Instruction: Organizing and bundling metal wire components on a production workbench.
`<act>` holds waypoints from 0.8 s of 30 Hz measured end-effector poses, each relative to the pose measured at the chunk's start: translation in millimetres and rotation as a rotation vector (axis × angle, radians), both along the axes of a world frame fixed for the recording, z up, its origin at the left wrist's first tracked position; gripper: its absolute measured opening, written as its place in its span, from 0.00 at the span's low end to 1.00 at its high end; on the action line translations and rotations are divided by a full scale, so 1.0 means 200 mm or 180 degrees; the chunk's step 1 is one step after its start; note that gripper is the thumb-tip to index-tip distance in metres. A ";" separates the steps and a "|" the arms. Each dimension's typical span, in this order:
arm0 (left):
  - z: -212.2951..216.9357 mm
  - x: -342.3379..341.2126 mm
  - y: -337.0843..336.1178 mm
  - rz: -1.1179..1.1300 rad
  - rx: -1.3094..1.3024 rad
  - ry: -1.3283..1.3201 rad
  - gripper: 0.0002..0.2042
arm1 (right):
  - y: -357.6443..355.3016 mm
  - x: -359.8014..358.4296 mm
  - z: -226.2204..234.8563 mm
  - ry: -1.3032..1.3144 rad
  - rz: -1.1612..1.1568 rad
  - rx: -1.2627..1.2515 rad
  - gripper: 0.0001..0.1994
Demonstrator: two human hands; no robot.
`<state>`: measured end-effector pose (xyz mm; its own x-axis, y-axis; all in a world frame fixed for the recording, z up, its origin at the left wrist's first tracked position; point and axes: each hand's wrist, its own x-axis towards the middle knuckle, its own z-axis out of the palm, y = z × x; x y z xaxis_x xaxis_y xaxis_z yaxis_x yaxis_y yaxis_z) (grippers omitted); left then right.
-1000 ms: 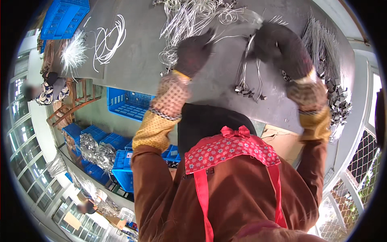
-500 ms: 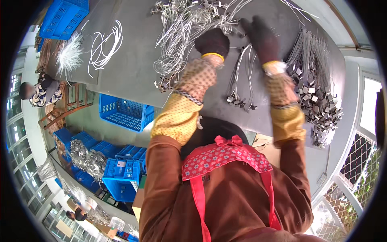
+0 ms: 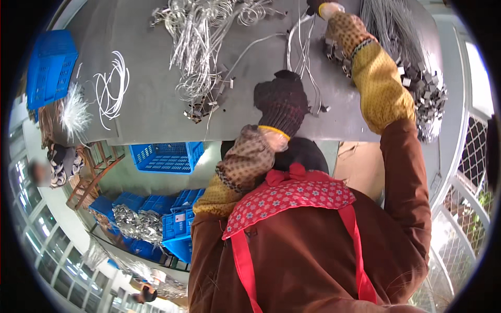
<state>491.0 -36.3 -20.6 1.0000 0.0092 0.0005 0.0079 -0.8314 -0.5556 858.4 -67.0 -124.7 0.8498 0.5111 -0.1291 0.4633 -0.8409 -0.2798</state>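
My left hand (image 3: 282,103), in a dark knit glove, is near the table's front edge, over the lower ends of a small bundle of thin white cables (image 3: 307,49). Its fingers look curled around those ends, though the hand hides most of the grip. One small dark connector (image 3: 324,109) shows just to its right. At the top edge of the picture is my right hand (image 3: 314,6), also dark-gloved and mostly cut off, close to the upper part of the same cables. Its fingers cannot be made out.
A tangled heap of white cables with connectors (image 3: 195,52) lies left of my hands. Dark block-ended cables (image 3: 425,88) are piled at right. Loose white cable loops (image 3: 112,88) and a blue crate (image 3: 52,68) lie further left. Another blue crate (image 3: 167,156) stands below the table edge.
My left hand has come down toward me from the upper cables to the bundle's connector ends. My right hand has moved up to the picture's top edge. The view has shifted a little.
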 end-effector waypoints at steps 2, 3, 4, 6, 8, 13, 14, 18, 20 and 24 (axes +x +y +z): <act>0.12 0.04 -0.24 -0.0966 -0.2102 0.0337 0.15 | -1.27 0.65 0.06 -0.2526 0.0038 -0.0944 0.18; 0.01 -0.07 -0.17 -0.0733 -0.2253 0.0719 0.15 | -1.06 0.59 -0.02 -0.2526 0.0302 -0.1412 0.13; -0.04 -0.23 -0.06 -0.0317 -0.2331 0.1017 0.15 | -0.66 0.50 0.06 -0.2617 0.0697 -0.1689 0.11; -0.09 -0.33 -0.06 -0.0139 -0.2568 0.1282 0.15 | -0.43 0.35 0.27 0.0317 -0.1118 0.0793 0.14; -0.20 -0.15 -0.18 -0.0285 -0.2698 0.1124 0.15 | -0.70 0.39 0.32 -0.0140 -0.1277 0.0458 0.17; -0.55 0.06 -0.24 0.0662 -0.2349 0.0766 0.16 | -0.64 0.26 0.31 -0.1587 -0.1420 -0.0495 0.29; -0.58 0.09 -0.22 0.0797 -0.2435 0.0911 0.16 | -0.53 0.09 0.35 -0.2148 -0.1337 -0.0294 0.27; -0.66 0.20 -0.18 0.1126 -0.2853 0.1379 0.17 | -0.36 -0.29 0.20 -0.0649 0.0002 -0.0317 0.12; -0.64 0.22 -0.18 0.1246 -0.3128 0.1485 0.17 | -0.31 -0.44 -0.02 -0.1219 0.1004 0.0185 0.12; -0.57 0.21 -0.17 0.1547 -0.4155 0.0805 0.16 | -0.18 -0.48 -0.29 -0.1437 0.1207 -0.0500 0.13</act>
<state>533.1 -70.8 -134.6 0.8689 0.2023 -0.4518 0.4554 -0.6843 0.5694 761.8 -104.0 -182.5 0.6007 0.7928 0.1031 0.7824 -0.6095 0.1281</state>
